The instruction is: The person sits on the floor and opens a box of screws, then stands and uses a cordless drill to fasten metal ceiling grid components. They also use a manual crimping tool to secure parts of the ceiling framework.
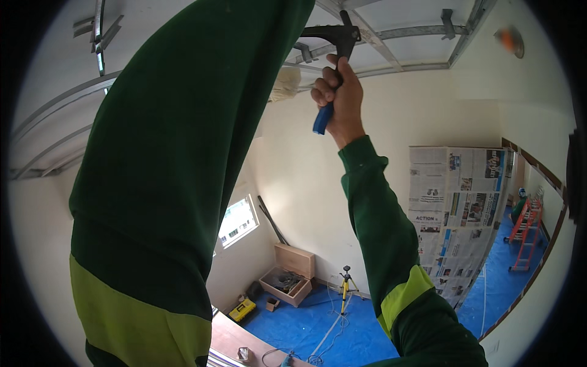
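My right hand [339, 101] is raised near the ceiling with its fingers wrapped round a handle. The handle belongs to a black metal tool with a blue grip [324, 119], whose exact kind I cannot make out. Its dark head [339, 35] reaches up to the metal ceiling frame [379, 46], and one black arm of it runs left behind my left sleeve. My left arm [159, 153], in a green sleeve with a lime band, stretches upward across the view. The left hand is out of sight past the upper edge.
A newspaper-covered panel [452, 214] stands at right, beside a doorway with a red ladder [526, 232] and another person. Below, blue sheeting [361, 330] covers the floor, with a yellow tripod [347, 290], an open wooden box [293, 275], a yellow case [243, 309] and loose cables. A board [244, 342] lies below me.
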Demonstrator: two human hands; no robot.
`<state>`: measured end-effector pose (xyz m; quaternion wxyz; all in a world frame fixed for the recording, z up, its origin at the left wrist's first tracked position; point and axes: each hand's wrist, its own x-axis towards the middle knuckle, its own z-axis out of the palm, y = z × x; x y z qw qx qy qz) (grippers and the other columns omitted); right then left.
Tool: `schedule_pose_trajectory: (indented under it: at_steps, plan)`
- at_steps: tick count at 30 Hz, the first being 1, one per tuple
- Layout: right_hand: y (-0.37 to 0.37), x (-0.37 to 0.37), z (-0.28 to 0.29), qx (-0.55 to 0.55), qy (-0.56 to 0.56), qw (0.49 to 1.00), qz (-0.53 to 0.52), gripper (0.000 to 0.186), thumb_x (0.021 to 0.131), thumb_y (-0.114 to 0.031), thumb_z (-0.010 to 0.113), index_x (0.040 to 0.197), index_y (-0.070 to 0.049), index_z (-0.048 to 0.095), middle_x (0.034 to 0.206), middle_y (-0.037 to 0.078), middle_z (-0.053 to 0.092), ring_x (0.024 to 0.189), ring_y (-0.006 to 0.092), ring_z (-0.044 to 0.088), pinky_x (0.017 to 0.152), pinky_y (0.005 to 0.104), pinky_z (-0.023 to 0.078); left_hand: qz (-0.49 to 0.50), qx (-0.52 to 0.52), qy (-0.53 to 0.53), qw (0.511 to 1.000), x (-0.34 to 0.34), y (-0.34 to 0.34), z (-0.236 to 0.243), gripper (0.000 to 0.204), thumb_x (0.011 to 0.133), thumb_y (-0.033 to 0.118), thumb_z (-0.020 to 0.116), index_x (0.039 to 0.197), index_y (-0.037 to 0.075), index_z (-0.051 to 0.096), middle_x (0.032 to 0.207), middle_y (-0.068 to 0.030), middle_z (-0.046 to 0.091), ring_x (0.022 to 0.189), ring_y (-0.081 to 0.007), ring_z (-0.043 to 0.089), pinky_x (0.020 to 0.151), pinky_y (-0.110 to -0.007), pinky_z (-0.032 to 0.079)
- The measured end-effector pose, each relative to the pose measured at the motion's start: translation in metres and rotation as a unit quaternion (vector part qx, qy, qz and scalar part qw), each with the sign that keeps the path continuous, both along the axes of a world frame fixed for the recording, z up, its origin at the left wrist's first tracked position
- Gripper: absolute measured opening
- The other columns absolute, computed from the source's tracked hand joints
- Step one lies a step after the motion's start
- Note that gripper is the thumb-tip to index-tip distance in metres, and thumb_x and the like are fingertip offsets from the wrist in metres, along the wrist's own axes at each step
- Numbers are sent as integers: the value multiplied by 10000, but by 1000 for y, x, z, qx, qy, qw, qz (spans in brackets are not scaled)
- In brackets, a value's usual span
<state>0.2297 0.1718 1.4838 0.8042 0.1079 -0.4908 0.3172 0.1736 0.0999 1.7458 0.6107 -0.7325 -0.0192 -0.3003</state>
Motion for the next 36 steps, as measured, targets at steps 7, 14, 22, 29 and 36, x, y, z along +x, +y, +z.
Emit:
schedule_pose_trajectory:
  at_steps: [7,14,22,29,36]
  plan:
    - [9,-3,7,10,-6,995,-97,295,1146,-358,500,1232,-89,586,703,-43,402,517,84,374,487,292,343,-12,17,-7,1000,-1,-1,12,564,1087,502,560,1078,-7,803,1139,-262,770,1114,-478,728,967,-584,568]
    - [-8,-8,8,-32,-9,983,-181,289,1127,-326,501,1227,-68,587,689,-48,393,512,85,395,476,294,348,35,-16,-3,999,-3,-12,6,552,1091,486,564,1092,-10,807,1140,-268,775,1123,-482,731,976,-583,567]
    - [-20,-9,9,-48,-13,982,-181,292,1118,-314,509,1230,-53,581,687,-55,378,522,81,391,490,293,352,-1,-55,-63,996,-1,-13,0,554,1043,520,627,1099,4,820,1128,-253,788,1123,-458,741,998,-556,575]
    - [-15,-9,10,-12,-9,996,-91,317,1149,-336,472,1261,-53,559,706,-56,350,540,75,373,508,284,348,-17,-68,-50,996,-1,-12,0,535,1042,513,619,1092,21,824,1127,-239,792,1122,-444,746,998,-564,578]
    - [-4,9,5,28,-51,998,-8,314,1175,-363,466,1255,-74,557,721,-49,368,538,66,372,497,268,350,-38,-40,-50,997,1,-6,2,536,1020,550,638,1079,54,834,1111,-221,802,1106,-430,755,981,-556,588]
